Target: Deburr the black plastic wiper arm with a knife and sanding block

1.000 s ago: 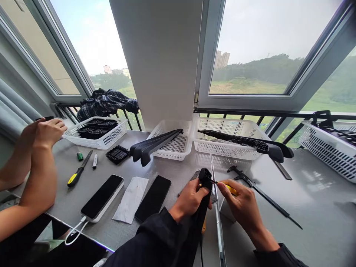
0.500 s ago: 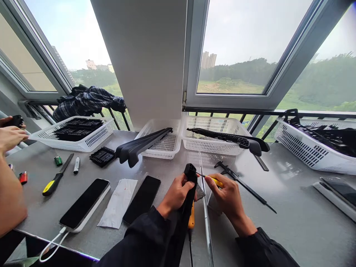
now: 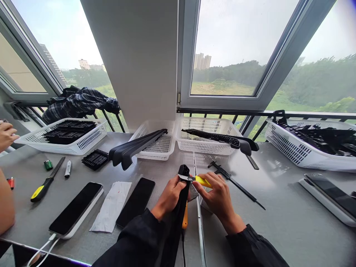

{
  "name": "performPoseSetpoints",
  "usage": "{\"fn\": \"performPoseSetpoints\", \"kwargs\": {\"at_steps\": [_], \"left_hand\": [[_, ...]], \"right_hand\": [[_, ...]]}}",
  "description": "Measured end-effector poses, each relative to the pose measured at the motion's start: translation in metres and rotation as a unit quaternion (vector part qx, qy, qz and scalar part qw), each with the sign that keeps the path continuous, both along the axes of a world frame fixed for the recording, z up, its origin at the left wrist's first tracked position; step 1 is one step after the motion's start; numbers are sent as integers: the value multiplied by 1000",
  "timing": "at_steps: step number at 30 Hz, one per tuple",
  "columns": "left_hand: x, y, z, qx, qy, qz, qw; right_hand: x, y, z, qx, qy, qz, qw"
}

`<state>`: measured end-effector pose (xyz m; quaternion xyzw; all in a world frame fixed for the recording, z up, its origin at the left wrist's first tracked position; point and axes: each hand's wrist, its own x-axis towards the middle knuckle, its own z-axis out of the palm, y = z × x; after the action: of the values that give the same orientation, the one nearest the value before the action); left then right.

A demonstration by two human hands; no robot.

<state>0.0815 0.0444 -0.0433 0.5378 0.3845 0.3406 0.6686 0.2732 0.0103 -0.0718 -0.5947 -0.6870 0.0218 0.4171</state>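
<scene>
My left hand (image 3: 170,195) is wrapped round a long black plastic part (image 3: 175,226), just below its hollow upper end. In my right hand (image 3: 219,195) is a yellow-handled knife (image 3: 203,181), its bright blade lying across the part near that end. Whether the edge touches the plastic I cannot tell. Under the part, an orange-handled tool (image 3: 185,218) with a black cord is partly hidden. A small grey block (image 3: 193,193) shows between my hands. Close beside the part, a shiny metal edge strip (image 3: 200,230) runs along the table.
White baskets (image 3: 155,155) with black parts line the window side. A caliper (image 3: 222,170) lies to the right. Leftward are a phone (image 3: 136,202), white paper (image 3: 111,207), a charging phone (image 3: 76,209), a yellow-black file (image 3: 47,183) and a marker (image 3: 68,169). Another person's hand (image 3: 6,134) is far left.
The knife has turned so its blade now shows flat and bright across the part's end, where before it was a thin dark line. The whole view has shifted slightly.
</scene>
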Motion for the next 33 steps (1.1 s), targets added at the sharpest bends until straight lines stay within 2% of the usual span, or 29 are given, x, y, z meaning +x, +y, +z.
{"fn": "performPoseSetpoints", "kwargs": {"at_steps": [5, 11, 14, 18, 24, 28, 33], "left_hand": [[-3, 4, -4, 16, 10, 2, 1000], [-4, 7, -24, -21, -116, 14, 993], [-3, 8, -30, -32, -133, 39, 990], [-4, 6, -24, -49, -116, 42, 991], [-6, 4, -11, -11, -67, 66, 996], [-4, 4, -10, -12, -61, 76, 995], [-1, 4, -12, -22, -89, 56, 994]], "right_hand": [[3, 0, 0, -13, -3, -5, 1000], [-5, -3, -2, -53, 6, 14, 998], [-7, -4, -2, -48, -11, 22, 999], [-5, -4, -2, -33, 4, 20, 999], [-8, -3, -6, -57, 32, 23, 998], [-9, -3, -4, -56, 44, 34, 997], [-6, -3, -2, -57, 60, 20, 996]]}}
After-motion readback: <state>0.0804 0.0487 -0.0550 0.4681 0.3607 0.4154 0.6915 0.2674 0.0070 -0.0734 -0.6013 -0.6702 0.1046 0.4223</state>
